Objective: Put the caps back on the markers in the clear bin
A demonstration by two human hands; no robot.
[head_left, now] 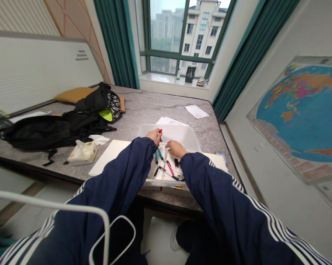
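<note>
A translucent white plastic bin (192, 137) stands in front of me with several pens in it. My left hand (154, 136) is over its back left part, fingers closed around a small red pen (160, 131), of which only the red end shows. Just to the right, my right hand (177, 149) hovers low in the bin, thumb and forefinger a little apart, with nothing visible between them. Below the hands lie teal pens (160, 153), a red and white pen (170, 168), short black pens (176, 162) and a black pen (156, 172).
The bin stands on a grey mattress (151, 101). White board or paper (107, 156) sticks out on its left, and loose sheets (196, 111) lie behind. A tissue box (84, 152) and black backpack (49, 127) are at left. A white cable (80, 208) crosses the foreground.
</note>
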